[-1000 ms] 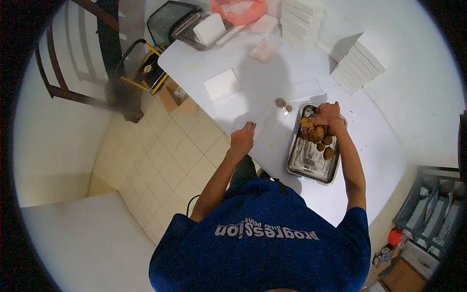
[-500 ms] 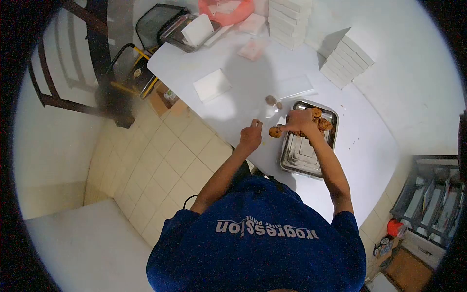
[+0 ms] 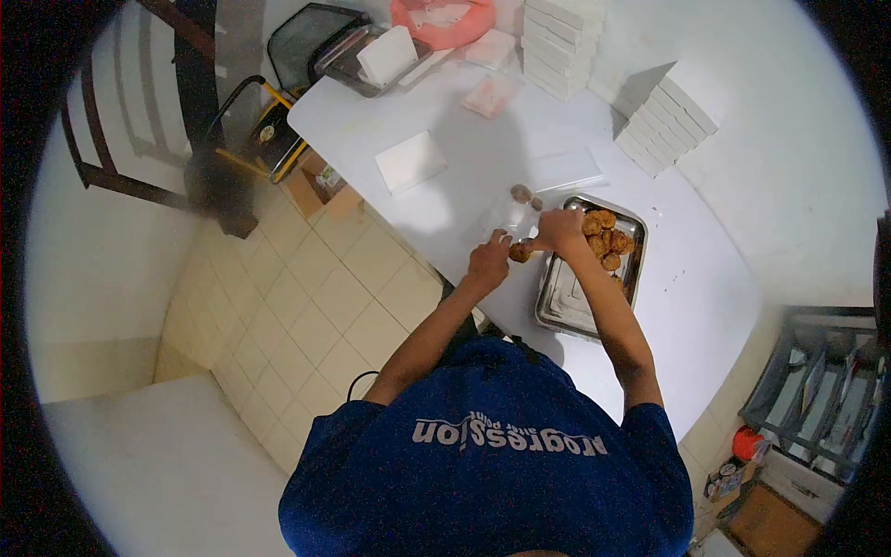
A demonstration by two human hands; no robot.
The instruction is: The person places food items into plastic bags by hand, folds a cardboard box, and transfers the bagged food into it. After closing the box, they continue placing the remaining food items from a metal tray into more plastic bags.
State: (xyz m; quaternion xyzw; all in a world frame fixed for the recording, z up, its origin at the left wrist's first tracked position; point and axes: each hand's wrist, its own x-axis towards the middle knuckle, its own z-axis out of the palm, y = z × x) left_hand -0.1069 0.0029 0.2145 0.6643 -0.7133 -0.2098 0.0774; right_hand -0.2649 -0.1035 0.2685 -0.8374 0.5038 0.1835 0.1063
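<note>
- On the white table (image 3: 687,260), near its front edge, a person's two hands meet just left of a metal tray (image 3: 562,302).
- Right hand (image 3: 559,228): fingertips pinched shut on a brown cookie (image 3: 521,251), held just outside the tray's left rim.
- Left hand (image 3: 489,264): just beside the cookie, fingers curled. Whether it grips anything cannot be told.
- Clear plastic container (image 3: 516,217): faint, just beyond both hands, with two small brown pieces (image 3: 524,195) at its far end.
- More cookies (image 3: 605,237) are heaped at the tray's far end.
- Farther back lie a flat white box (image 3: 411,160), two stacks of white boxes (image 3: 668,116) and a pink bag (image 3: 444,17).
</note>
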